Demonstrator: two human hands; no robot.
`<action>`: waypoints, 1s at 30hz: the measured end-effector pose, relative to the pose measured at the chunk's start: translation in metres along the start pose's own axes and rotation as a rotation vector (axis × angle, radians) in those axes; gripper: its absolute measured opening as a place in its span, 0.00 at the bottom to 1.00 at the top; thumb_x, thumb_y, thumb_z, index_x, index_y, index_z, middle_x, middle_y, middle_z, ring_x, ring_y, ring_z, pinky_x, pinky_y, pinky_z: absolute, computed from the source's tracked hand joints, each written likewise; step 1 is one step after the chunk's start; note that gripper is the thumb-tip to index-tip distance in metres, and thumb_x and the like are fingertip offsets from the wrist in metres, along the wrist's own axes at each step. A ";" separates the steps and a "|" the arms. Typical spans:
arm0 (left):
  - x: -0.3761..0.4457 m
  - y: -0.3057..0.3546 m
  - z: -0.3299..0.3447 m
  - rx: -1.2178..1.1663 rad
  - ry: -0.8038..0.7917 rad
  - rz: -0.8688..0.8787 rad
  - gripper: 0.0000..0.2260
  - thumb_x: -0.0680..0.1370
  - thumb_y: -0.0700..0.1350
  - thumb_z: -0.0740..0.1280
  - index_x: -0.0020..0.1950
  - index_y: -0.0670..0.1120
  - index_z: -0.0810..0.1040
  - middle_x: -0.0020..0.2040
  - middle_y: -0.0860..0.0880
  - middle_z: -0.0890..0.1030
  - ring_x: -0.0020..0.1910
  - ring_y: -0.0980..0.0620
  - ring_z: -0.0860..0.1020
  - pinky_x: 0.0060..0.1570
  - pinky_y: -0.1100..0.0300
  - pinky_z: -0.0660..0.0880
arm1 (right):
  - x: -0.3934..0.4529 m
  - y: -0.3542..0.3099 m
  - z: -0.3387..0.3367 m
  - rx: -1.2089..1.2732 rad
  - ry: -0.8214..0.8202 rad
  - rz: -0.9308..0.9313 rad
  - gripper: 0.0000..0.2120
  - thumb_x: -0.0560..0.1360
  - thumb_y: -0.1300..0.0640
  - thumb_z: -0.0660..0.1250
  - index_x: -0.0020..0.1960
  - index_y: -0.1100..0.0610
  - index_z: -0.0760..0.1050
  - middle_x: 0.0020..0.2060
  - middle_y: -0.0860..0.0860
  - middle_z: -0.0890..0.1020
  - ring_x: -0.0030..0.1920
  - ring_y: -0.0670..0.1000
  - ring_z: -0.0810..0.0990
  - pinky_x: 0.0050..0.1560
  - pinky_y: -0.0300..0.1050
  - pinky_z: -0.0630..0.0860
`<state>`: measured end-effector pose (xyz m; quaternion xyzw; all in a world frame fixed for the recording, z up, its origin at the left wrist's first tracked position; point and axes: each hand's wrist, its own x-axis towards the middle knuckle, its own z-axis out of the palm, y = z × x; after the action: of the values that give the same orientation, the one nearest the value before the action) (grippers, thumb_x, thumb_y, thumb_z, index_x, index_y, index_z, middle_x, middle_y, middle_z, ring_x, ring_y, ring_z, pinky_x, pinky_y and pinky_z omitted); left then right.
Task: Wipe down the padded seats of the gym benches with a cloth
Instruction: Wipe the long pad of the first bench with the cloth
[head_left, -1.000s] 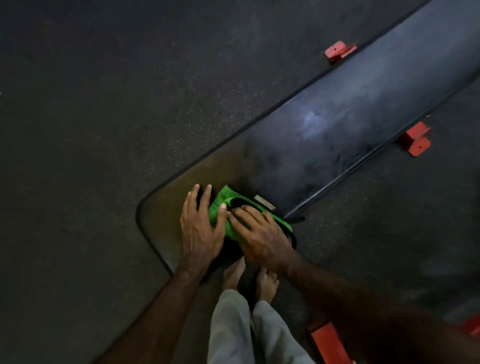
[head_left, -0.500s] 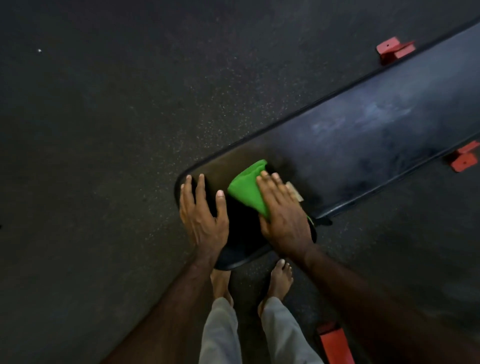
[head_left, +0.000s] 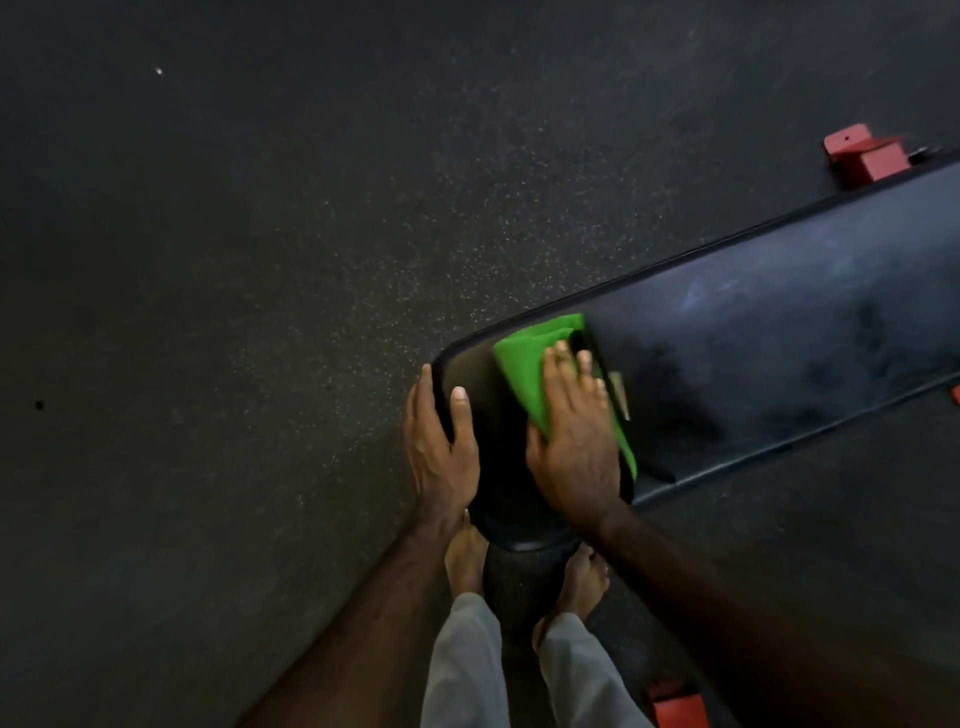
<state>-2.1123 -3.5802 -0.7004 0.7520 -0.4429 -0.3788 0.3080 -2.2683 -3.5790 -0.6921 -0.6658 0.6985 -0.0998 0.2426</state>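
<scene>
- Floor: I see dark speckled rubber filling most of the view, left and top.
- Bench: I see its long black padded seat running from the right edge down to a rounded near end at centre; the surface looks smudged and streaked.
- Red feet: one bracket sits on the floor beyond the bench's far edge at upper right; another red piece shows at the bottom edge near my legs.
- Legs: light trousers and two bare feet stand just beneath the bench's near end.
- Right hand: I have it flat, fingers straight and together, pressing down on the cloth on the seat.
- Left hand: it grasps the rounded near-left edge of the seat, thumb on top of the padding, fingers wrapped over the rim.
- Cloth: green, folded, lying on the seat's near end, partly under my right palm, with its far corner sticking out past the fingertips. A small pale tag shows at its right side.
</scene>
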 end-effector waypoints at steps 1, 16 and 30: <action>0.001 -0.002 -0.003 -0.010 -0.007 -0.015 0.29 0.83 0.60 0.54 0.81 0.48 0.63 0.79 0.48 0.67 0.78 0.52 0.64 0.76 0.48 0.64 | 0.000 -0.005 0.002 -0.033 -0.078 -0.170 0.38 0.78 0.52 0.61 0.84 0.54 0.50 0.83 0.51 0.53 0.83 0.54 0.48 0.82 0.57 0.50; 0.020 -0.013 -0.024 -0.317 0.027 -0.307 0.17 0.79 0.52 0.55 0.52 0.45 0.80 0.47 0.47 0.83 0.45 0.51 0.82 0.48 0.47 0.80 | 0.092 -0.021 -0.004 -0.152 -0.209 -0.572 0.33 0.74 0.52 0.66 0.79 0.57 0.66 0.76 0.56 0.71 0.77 0.58 0.67 0.79 0.57 0.58; 0.013 -0.024 -0.037 -0.469 0.138 -0.515 0.25 0.85 0.62 0.53 0.67 0.46 0.78 0.59 0.45 0.83 0.54 0.48 0.83 0.54 0.50 0.81 | 0.069 -0.052 0.007 -0.150 -0.276 -0.554 0.32 0.76 0.48 0.64 0.78 0.54 0.68 0.78 0.54 0.69 0.80 0.58 0.61 0.81 0.59 0.57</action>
<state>-2.0668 -3.5768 -0.7043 0.7717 -0.1177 -0.4837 0.3958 -2.2184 -3.6502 -0.6884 -0.8540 0.4565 -0.0190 0.2488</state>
